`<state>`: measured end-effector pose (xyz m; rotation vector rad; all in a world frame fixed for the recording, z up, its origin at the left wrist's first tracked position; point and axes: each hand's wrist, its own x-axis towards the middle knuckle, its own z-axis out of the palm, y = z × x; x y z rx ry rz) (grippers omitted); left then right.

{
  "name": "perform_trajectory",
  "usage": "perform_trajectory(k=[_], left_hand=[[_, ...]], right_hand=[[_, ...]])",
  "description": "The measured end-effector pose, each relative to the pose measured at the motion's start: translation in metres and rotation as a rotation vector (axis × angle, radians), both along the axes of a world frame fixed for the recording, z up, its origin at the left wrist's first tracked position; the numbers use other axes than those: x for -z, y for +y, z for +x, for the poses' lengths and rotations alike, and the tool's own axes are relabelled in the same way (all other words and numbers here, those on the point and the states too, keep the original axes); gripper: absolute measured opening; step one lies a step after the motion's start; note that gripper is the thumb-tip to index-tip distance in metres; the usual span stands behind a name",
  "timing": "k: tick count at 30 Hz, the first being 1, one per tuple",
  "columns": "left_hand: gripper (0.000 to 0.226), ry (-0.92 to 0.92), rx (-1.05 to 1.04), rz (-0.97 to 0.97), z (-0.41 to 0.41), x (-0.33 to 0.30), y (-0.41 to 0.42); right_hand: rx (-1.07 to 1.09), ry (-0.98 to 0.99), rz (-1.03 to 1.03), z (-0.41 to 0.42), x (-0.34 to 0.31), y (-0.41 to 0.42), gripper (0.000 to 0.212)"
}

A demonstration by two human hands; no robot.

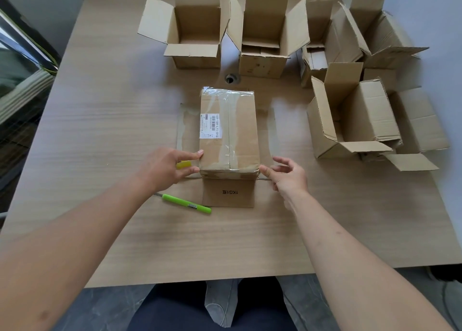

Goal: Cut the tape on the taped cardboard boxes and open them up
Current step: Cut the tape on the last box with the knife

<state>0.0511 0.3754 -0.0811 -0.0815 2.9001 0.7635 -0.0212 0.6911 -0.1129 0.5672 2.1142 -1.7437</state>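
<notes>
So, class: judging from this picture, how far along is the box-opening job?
Done: several opened boxes stand with flaps up at the table's far side. In hand: the taped box, its top seam still under tape, is touched by the left hand and right hand. Left: cutting it; the green cutter lies unheld.

Both hands touch the taped box: left hand on its side, right hand maybe just touching its corner. A green cutter lies nearby.

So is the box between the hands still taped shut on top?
Yes. The taped box is shut on top: clear tape runs unbroken along the centre seam, top flaps flat. Its near end flap lies folded down on the table.
</notes>
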Motion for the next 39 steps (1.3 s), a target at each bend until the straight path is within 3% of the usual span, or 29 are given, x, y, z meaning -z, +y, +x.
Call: perform_trajectory(k=[3, 6, 9, 13, 16, 23, 34, 39], left_hand=[[0.046, -0.014, -0.024, 0.014, 0.000, 0.002, 0.002], [0.046, -0.016, -0.042, 0.033, 0.001, 0.003, 0.006], [0.045, -0.033, -0.066, 0.013, 0.002, 0.000, 0.012], [0.045, -0.052, -0.097, 0.012, 0.003, 0.000, 0.020], [0.045, -0.040, -0.084, 0.020, 0.001, 0.003, 0.036], [0.046, -0.037, -0.096, 0.001, 0.001, 0.013, 0.045], [0.048, -0.042, -0.136, 0.008, 0.008, 0.008, 0.052], [0.055, -0.160, -0.044, 0.009, 0.011, -0.004, 0.043]], right_hand=[[-0.097, 0.187, 0.132, -0.001, -0.004, 0.002, 0.032], [-0.332, 0.427, 0.277, 0.003, -0.014, 0.002, 0.011], [-0.585, 0.649, 0.443, 0.006, -0.017, 0.003, 0.011], [-0.695, 0.754, 0.636, 0.004, -0.017, -0.003, 0.013], [-0.887, 0.825, 0.667, 0.005, -0.025, -0.021, 0.014], [-1.028, 0.813, 0.731, -0.005, -0.021, -0.038, 0.030], [-0.997, 0.561, 0.825, -0.002, -0.033, -0.070, 0.047], [-0.980, 0.534, 0.771, -0.006, -0.033, -0.064, 0.055]])
